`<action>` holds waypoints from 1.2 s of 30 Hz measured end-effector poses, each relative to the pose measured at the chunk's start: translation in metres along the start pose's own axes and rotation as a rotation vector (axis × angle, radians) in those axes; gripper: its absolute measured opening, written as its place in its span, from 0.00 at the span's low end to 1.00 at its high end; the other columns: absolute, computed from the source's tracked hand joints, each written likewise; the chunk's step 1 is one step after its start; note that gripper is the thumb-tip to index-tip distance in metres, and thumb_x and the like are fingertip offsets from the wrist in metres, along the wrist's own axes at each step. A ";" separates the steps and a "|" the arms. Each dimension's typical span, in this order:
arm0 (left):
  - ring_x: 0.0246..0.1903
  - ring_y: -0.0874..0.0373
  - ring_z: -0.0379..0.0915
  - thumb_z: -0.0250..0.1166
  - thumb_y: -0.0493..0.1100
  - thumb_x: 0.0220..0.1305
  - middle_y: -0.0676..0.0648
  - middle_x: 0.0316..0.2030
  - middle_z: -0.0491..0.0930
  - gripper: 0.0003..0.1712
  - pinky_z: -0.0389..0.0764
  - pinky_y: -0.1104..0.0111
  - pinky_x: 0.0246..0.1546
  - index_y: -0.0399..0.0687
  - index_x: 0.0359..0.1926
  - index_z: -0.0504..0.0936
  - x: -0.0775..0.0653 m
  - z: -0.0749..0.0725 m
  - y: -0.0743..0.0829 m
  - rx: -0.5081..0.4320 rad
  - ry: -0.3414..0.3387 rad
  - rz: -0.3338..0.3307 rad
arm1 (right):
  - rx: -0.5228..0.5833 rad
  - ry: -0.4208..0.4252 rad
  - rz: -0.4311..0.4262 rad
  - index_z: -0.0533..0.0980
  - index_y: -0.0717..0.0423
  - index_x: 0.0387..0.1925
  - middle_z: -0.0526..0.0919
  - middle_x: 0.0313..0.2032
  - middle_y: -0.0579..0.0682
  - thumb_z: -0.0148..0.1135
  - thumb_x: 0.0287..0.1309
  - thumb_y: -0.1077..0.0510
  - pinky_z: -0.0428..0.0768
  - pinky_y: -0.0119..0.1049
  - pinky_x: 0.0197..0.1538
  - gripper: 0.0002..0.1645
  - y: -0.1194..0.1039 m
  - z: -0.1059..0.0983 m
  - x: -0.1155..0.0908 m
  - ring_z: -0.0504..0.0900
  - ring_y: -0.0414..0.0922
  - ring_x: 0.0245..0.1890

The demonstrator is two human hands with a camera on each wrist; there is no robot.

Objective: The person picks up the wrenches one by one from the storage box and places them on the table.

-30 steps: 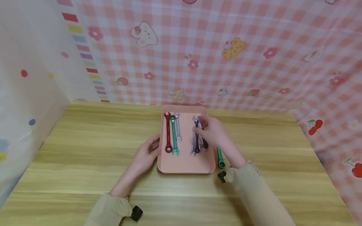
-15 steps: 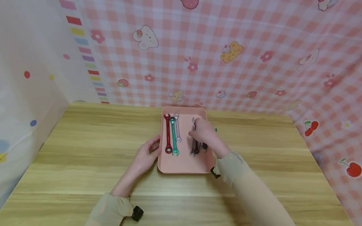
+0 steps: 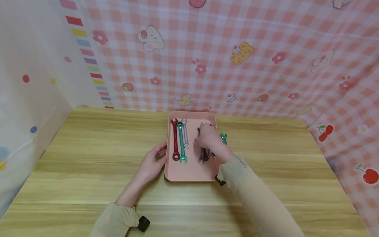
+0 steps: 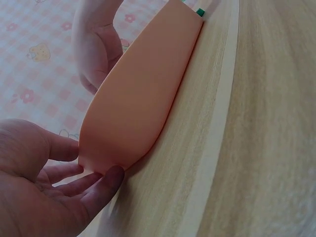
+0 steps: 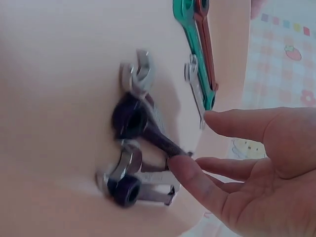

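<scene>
My left hand (image 3: 152,164) touches the outer left wall of the pink tray (image 3: 192,174) with its fingers relaxed; the left wrist view shows its fingertips (image 4: 116,175) at the tray's corner. My right hand (image 3: 210,138) is over the right-hand group of wrenches. In the right wrist view a fingertip (image 5: 182,168) meets a purple ratchet wrench (image 5: 160,140), while the thumb stands apart from it. Silver open-ended wrench heads (image 5: 138,74) and another dark ratchet wrench (image 5: 126,190) lie close by. My right hand partly hides this group in the head view.
Along the tray's left side lie a red wrench (image 3: 175,141), a green wrench (image 3: 181,141) and a small silver wrench (image 3: 186,135). Another green wrench (image 3: 224,136) is on the wooden table (image 3: 281,158), right of the tray. A patterned cloth (image 3: 183,49) hangs behind.
My right hand has moved left over the wrenches, and a dark wrench end now shows at its left side. The left hand stays against the tray.
</scene>
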State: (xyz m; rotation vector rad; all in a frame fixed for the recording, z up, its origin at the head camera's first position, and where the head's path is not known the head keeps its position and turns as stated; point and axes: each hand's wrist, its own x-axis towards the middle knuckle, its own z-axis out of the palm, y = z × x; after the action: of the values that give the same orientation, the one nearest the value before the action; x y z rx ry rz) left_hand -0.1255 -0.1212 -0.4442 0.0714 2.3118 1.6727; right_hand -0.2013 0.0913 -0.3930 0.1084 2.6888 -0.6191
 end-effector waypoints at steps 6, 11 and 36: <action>0.75 0.37 0.68 0.53 0.34 0.79 0.32 0.78 0.65 0.32 0.74 0.49 0.76 0.36 0.80 0.60 0.001 0.000 0.001 0.015 0.002 -0.009 | -0.001 0.014 -0.067 0.77 0.66 0.60 0.85 0.53 0.61 0.66 0.67 0.61 0.86 0.41 0.51 0.23 -0.011 0.009 0.002 0.81 0.52 0.48; 0.75 0.38 0.69 0.54 0.34 0.79 0.33 0.78 0.66 0.32 0.74 0.49 0.75 0.38 0.80 0.61 0.000 0.000 0.000 0.024 0.004 -0.017 | 0.021 0.000 -0.106 0.82 0.65 0.55 0.88 0.49 0.59 0.68 0.64 0.65 0.88 0.37 0.47 0.18 -0.017 0.015 0.004 0.84 0.50 0.44; 0.74 0.37 0.70 0.54 0.33 0.79 0.30 0.76 0.67 0.32 0.75 0.48 0.75 0.35 0.79 0.61 0.000 -0.001 0.000 0.011 0.000 0.004 | 0.035 -0.021 -0.147 0.79 0.62 0.62 0.87 0.55 0.59 0.71 0.61 0.65 0.89 0.41 0.56 0.27 -0.013 0.015 0.008 0.86 0.51 0.50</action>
State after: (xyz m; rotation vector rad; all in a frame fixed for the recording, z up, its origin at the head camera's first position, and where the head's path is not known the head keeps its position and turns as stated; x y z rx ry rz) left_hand -0.1254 -0.1221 -0.4442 0.0776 2.3226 1.6620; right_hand -0.2054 0.0735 -0.4030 -0.0867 2.6832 -0.7067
